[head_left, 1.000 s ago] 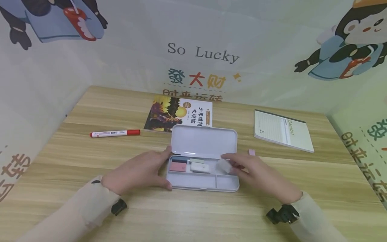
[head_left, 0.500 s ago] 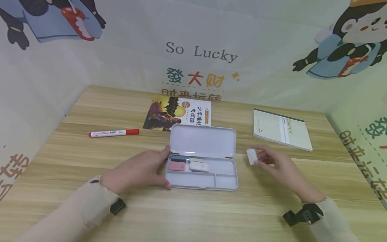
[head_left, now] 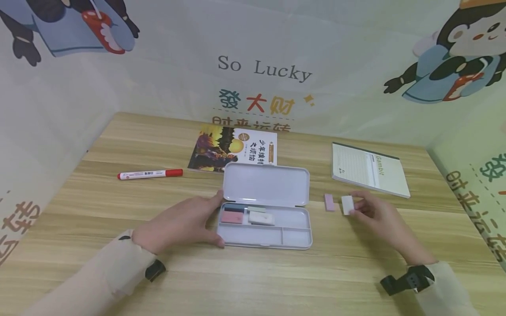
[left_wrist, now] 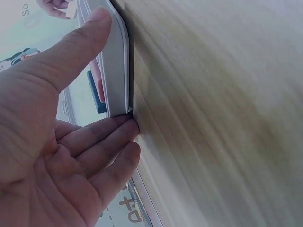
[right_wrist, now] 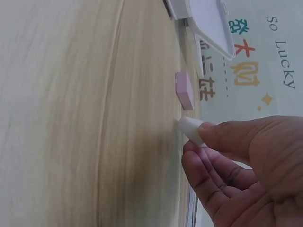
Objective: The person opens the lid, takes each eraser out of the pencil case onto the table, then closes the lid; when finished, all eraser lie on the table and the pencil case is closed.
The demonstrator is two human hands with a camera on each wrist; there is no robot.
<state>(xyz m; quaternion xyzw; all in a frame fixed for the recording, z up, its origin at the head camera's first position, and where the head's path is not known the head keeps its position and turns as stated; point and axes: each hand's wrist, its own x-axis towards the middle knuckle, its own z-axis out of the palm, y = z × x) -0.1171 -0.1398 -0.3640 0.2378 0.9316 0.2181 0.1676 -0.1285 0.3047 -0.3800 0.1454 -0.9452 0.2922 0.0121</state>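
A white pencil case [head_left: 249, 235] lies with its lid raised on the wooden table. My left hand [head_left: 178, 223] holds its left end, thumb at the front corner and fingers at the back corner. Inside its back compartment are a pink eraser [head_left: 232, 217], a white eraser [head_left: 262, 218], a dark blue block [head_left: 234, 208] and a pale green block [head_left: 257, 210]. To the right of the case, my right hand [head_left: 381, 221] pinches another white eraser [head_left: 347, 205] between thumb and fingers, at the table surface. Just left of it stands a lilac eraser [head_left: 329, 202].
A red-capped marker [head_left: 150, 174] lies at the left. Behind the case is a picture-covered book [head_left: 221, 147], partly hidden by the lid [head_left: 266, 184]. A notepad [head_left: 367, 169] lies at the back right. A printed curtain [head_left: 174, 66] hangs behind the table.
My right hand has lifted the white eraser out of the pencil case and carried it right, past the lilac eraser. My left hand has stayed at the case.
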